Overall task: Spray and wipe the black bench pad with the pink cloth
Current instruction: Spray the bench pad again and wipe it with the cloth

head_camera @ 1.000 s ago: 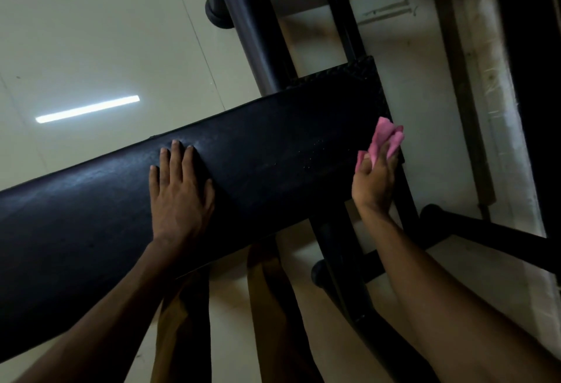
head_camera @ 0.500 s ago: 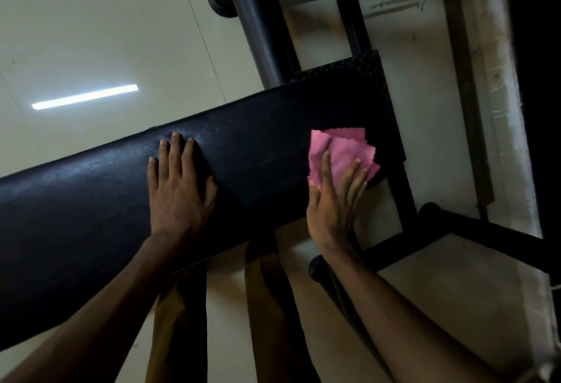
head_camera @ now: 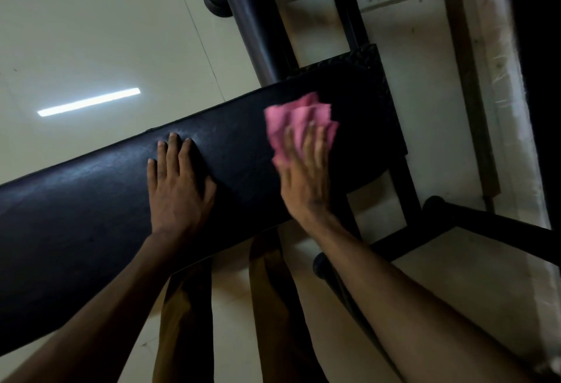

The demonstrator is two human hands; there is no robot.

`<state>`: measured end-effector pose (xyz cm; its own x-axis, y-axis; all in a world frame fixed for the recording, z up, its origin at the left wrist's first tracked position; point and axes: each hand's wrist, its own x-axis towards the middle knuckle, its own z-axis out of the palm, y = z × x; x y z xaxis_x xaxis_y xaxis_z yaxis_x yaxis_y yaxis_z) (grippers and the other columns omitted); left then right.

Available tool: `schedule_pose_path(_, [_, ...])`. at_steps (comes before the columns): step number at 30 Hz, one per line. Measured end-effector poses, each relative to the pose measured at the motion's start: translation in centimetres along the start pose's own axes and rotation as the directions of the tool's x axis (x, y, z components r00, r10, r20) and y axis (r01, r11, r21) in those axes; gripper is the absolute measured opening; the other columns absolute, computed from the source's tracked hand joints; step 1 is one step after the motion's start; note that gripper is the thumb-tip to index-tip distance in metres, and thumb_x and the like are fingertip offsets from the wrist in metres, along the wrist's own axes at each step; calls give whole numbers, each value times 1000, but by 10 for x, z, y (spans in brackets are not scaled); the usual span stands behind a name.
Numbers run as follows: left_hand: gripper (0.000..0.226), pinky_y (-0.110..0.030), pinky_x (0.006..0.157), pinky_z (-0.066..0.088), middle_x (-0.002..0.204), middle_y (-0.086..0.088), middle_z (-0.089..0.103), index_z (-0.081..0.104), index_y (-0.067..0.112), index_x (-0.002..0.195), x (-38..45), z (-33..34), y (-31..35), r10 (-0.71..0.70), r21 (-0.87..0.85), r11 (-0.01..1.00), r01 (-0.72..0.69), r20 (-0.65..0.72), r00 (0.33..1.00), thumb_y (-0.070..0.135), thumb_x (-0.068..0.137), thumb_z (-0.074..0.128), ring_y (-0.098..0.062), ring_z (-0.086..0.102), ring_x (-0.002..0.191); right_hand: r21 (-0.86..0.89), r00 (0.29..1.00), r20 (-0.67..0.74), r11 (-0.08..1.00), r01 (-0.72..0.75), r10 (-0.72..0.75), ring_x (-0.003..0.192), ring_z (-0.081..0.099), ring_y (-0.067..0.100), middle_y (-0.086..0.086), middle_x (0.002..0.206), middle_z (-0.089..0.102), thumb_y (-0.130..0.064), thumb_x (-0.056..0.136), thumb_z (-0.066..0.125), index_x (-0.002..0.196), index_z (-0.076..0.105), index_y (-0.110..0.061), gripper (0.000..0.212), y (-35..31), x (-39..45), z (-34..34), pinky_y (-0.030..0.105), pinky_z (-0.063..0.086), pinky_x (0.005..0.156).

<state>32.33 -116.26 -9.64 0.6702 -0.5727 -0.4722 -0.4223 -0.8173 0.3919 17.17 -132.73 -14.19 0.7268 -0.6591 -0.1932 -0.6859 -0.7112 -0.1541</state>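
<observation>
— So where's the cloth [head_camera: 299, 123]?
— Under the right hand [head_camera: 303, 176], fingers spread flat, at the pad's [head_camera: 91, 206] two o'clock end.
— And the unwiped length?
— Toward eight o'clock, past the flat left hand [head_camera: 176, 188].

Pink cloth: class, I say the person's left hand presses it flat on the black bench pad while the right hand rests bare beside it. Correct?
Not quite: the hands are swapped. The head view shows the right hand pressing the pink cloth on the black bench pad, while the left hand rests bare beside it.
</observation>
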Motion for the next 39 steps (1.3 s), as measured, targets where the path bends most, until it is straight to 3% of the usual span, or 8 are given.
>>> schedule_pose_path(5, [77,-52,126,-2,170,-9,0,12,14,160,0,0,-10,42,60,997,-43,27,999,37,98,52,-27,-8,156,-135,948,65,938,318,-312,154,4,37,16,168,8,-32,103,53,161,15,-16,71,41,5,-3,52,12,126])
schedule_pose_path(11, [76,-50,127,-1,169,-9,-3,6,12,161,-7,5,-23,66,59,996,-68,22,998,38,102,47,-23,-10,156,207,898,-36,882,-423,439,155,-2,37,16,168,4,-38,105,34,161,14,-16,63,10,25,-11,55,11,124])
schedule_pose_path(14, [82,-51,126,-4,169,-8,-5,4,12,161,-20,7,-38,50,68,996,-52,20,999,45,101,48,-22,-11,156,74,999,17,996,-42,41,154,-3,41,22,167,-1,-33,101,45,162,10,-22,71,-29,-5,2,60,9,124])
schedule_pose_path(18, [90,-50,126,-5,169,-7,-5,5,13,161,-38,10,-59,8,77,997,-8,1,1000,53,97,53,-21,-10,156,-129,803,272,807,576,-530,153,-8,41,20,167,-9,-41,104,39,162,-3,-21,74,-29,-32,16,54,1,125])
schedule_pose_path(25, [94,-55,126,-3,170,-5,-6,5,18,162,-51,1,-96,15,121,992,-19,34,999,58,93,56,-22,-10,156,84,929,80,926,-369,363,153,-11,39,14,168,-7,-48,105,32,162,3,-25,68,-40,1,5,58,0,124])
schedule_pose_path(32, [93,-55,125,-4,170,-5,-2,10,17,161,-50,-1,-100,11,55,998,-12,16,1000,53,92,60,-22,-8,156,-193,895,250,887,420,-369,153,-9,41,18,168,-9,-54,104,35,161,-6,-28,75,-60,22,6,60,-5,121])
schedule_pose_path(37, [92,-54,125,-6,170,-4,-4,8,18,161,-48,-6,-98,2,26,1000,-4,47,999,50,93,61,-21,-10,156,-11,949,140,959,-284,283,153,-12,39,15,168,-10,-56,102,30,162,-5,-22,77,-82,72,-4,64,-1,122])
schedule_pose_path(39, [91,-53,125,-7,170,-3,-7,6,18,162,-48,-7,-99,12,40,999,-14,60,998,50,95,59,-21,-12,156,6,973,128,981,-196,194,152,-11,43,18,167,-11,-49,100,40,162,-2,-26,78,-124,60,0,68,-1,120])
